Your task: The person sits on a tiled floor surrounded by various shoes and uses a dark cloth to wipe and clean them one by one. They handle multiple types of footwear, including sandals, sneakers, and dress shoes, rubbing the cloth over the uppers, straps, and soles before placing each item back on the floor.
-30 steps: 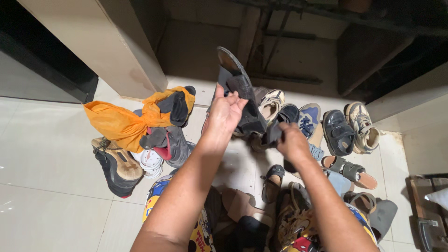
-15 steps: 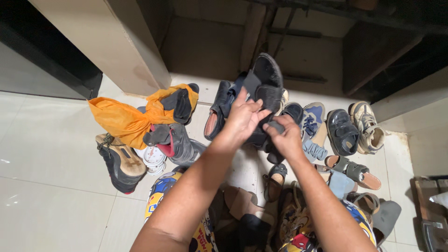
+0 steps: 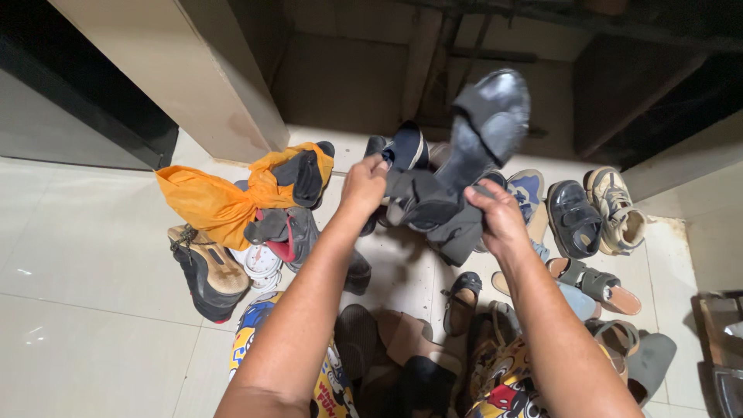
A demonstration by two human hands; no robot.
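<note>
— Where's the sandal?
— Up over the shoe pile (image 3: 573, 232), far side: left hand (image 3: 364, 182) pinches its strap, right hand (image 3: 499, 217) grips the grey sandal (image 3: 472, 155).
— Sorted much?
— Probably not; shoes lie scattered.

Single head-worn view, looking steeply down from close above; tiled floor (image 3: 85, 255) at 9 o'clock, dark recess toward 12 o'clock.

Both hands, left hand (image 3: 364, 184) and right hand (image 3: 499, 219), on a dark grey sandal (image 3: 457, 182) above scattered shoes (image 3: 573, 218).
</note>
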